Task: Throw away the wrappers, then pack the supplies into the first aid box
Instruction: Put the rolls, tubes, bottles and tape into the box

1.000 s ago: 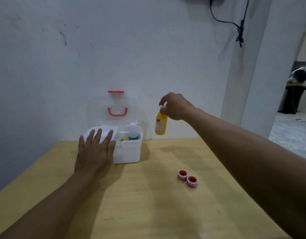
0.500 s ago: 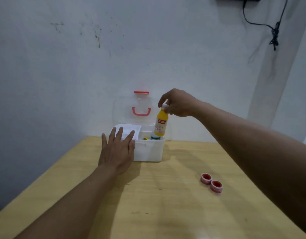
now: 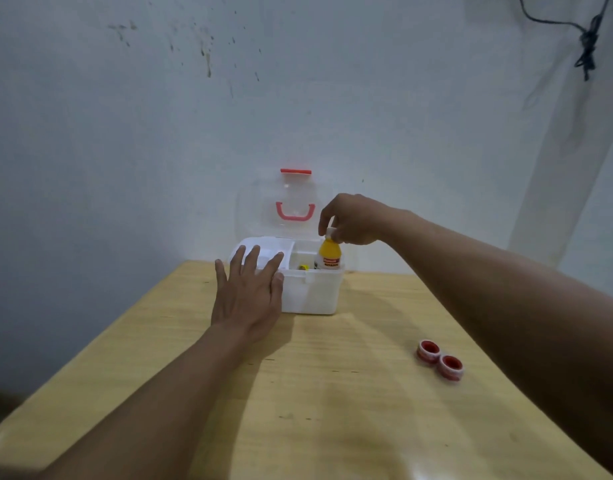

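The right hand (image 3: 353, 221) is pinching the yellow bottle (image 3: 328, 256) by its cap, half inside the first aid box (image 3: 310, 294) which the flat, open left hand (image 3: 248, 296) is steadying, and it is risking tipping against neighbouring supplies.

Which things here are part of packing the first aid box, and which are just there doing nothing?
Part of the job:
- first aid box, lid open
- yellow bottle, going into the box
- right hand, holding the bottle's cap
- left hand, flat against the box
- two red tape rolls, on the table

Just there:
- black cable on the wall
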`<state>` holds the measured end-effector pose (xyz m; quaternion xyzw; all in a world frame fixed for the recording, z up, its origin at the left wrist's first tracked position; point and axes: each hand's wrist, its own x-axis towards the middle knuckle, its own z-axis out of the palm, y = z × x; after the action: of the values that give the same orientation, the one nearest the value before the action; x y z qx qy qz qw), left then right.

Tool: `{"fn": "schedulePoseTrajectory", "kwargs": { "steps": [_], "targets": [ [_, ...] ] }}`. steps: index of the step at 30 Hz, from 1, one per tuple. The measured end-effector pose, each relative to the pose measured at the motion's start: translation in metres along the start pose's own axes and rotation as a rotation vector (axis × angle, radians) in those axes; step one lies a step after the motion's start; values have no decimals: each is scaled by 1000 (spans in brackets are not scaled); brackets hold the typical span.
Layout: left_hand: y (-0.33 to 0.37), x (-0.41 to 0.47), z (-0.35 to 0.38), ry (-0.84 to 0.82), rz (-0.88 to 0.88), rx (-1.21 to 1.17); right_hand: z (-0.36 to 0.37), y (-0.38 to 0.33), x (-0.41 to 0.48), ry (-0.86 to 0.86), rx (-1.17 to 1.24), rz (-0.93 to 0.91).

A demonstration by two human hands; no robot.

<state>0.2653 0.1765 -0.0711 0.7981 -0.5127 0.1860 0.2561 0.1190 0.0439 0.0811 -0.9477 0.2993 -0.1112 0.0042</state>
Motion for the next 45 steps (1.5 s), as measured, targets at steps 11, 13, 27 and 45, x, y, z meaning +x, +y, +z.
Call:
{"fn": "schedulePoseTrajectory", "kwargs": {
  "steps": [11,13,27,45],
  "targets": [
    [-1,1,4,0,-17,11,-10,-15,0,-29,-136,-47],
    [0,0,4,1,-17,8,-5,-17,-1,-27,-137,-64],
    [0,0,4,-3,-17,14,-5,-19,3,14,-141,-74],
    [2,3,1,4,-21,6,0,-13,0,79,19,-60]
  ]
}}
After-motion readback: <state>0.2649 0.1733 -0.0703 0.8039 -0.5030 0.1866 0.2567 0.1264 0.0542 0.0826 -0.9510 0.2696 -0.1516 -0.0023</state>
